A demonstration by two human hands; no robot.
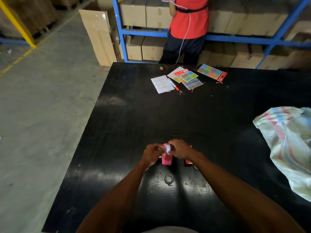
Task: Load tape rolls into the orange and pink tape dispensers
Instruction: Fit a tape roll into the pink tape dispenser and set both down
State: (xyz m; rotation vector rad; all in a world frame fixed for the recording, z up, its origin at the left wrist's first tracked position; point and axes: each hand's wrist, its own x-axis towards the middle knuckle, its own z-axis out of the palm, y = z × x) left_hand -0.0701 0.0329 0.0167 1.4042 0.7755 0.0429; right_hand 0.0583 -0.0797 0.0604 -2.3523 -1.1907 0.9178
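Note:
The pink tape dispenser [166, 160] stands on the black table [134, 115] between my two hands. My left hand [152, 154] and my right hand [180, 149] meet above it, both pinching a small white tape roll or tape end [167, 148]. The orange dispenser [188, 162] sits just right of the pink one, mostly hidden under my right wrist. A dark toothed ring [168, 179] lies on the table nearer to me.
Label sheets [162, 84], a red-capped marker [173, 84] and coloured sticker packs [212, 72] lie at the far side. A striped woven sack [291, 148] fills the right edge. A person in a red shirt [188, 19] stands at blue shelving of cartons.

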